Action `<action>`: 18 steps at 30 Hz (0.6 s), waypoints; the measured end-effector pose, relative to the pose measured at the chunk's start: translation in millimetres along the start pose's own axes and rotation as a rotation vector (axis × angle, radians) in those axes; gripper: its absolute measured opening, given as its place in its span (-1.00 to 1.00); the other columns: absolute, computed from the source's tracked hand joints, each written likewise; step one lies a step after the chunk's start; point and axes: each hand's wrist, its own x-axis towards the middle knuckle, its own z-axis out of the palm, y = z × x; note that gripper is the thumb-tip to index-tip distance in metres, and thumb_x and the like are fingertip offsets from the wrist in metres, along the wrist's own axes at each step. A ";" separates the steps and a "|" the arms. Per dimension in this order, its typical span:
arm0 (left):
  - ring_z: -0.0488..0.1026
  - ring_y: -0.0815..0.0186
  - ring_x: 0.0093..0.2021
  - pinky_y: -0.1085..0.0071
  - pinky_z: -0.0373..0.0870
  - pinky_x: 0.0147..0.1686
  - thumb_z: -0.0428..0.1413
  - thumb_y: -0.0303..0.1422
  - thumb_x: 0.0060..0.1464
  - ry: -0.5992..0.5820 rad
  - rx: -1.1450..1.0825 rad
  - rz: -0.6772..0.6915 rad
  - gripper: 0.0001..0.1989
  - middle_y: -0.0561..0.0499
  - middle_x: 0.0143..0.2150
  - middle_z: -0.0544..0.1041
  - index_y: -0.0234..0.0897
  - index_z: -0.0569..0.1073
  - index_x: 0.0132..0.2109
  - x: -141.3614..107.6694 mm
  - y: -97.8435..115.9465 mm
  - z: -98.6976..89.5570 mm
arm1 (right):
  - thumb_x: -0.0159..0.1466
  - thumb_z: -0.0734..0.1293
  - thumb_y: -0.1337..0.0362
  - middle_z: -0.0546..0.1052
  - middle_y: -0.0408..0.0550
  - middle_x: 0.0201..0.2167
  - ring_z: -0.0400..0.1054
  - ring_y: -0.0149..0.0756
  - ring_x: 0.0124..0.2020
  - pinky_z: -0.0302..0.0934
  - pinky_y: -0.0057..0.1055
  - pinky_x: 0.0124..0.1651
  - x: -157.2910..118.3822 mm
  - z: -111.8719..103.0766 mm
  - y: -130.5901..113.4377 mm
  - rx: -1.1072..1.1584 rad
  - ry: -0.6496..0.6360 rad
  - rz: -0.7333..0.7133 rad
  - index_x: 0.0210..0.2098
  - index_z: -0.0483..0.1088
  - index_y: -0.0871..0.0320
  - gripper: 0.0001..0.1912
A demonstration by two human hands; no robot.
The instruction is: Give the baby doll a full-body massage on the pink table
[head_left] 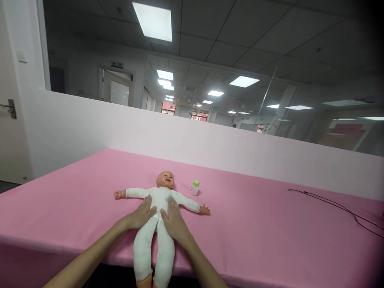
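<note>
A baby doll (160, 193) with a white cloth body lies on its back on the pink-covered table (246, 224), arms spread and legs hanging over the front edge. My left hand (141, 214) rests flat on the left side of its belly, fingers stretched out. On the right side of the belly lies my right hand (174, 221), also open, its fingers pointing toward the doll's chest. Neither hand is wrapped around anything. A small bottle (195, 188) with a green cap stands upright beside the doll's head, above its outstretched arm on the right.
Thin dark cables (336, 205) run across the table's right side. Behind the table is a white wall (186, 138) with a long window above it. A door (12, 136) with a metal handle is at the far left.
</note>
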 end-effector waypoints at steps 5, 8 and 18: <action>-0.39 0.05 0.59 0.06 -0.26 0.53 -0.34 0.17 0.36 -0.062 0.065 0.078 -0.05 -0.22 0.60 -0.28 -0.50 -0.12 0.58 25.9 50.7 8.2 | 0.50 0.00 0.17 -0.08 0.19 0.57 -0.28 -0.08 0.60 -0.34 -0.08 0.59 30.4 0.1 -7.7 -0.064 0.011 -0.093 0.53 -0.04 0.42 -0.29; -0.35 -0.01 0.59 0.03 -0.30 0.52 -0.35 0.15 0.36 0.029 0.100 0.017 -0.05 -0.37 0.59 -0.24 -0.60 -0.12 0.55 59.3 53.7 13.8 | 0.48 0.04 0.21 0.03 0.24 0.54 -0.15 -0.05 0.58 -0.26 -0.06 0.58 54.1 -6.4 -7.2 -0.023 0.096 -0.005 0.52 0.02 0.41 -0.31; -0.21 -0.07 0.57 0.09 -0.05 0.49 -0.15 0.20 0.33 0.000 -0.038 -0.075 -0.01 -0.37 0.58 -0.20 -0.56 -0.04 0.54 11.3 10.1 -10.2 | 0.52 0.02 -0.04 -0.18 0.30 0.57 -0.33 -0.01 0.60 -0.35 -0.08 0.59 10.8 -19.8 4.3 0.051 0.011 0.131 0.53 -0.16 0.53 -0.15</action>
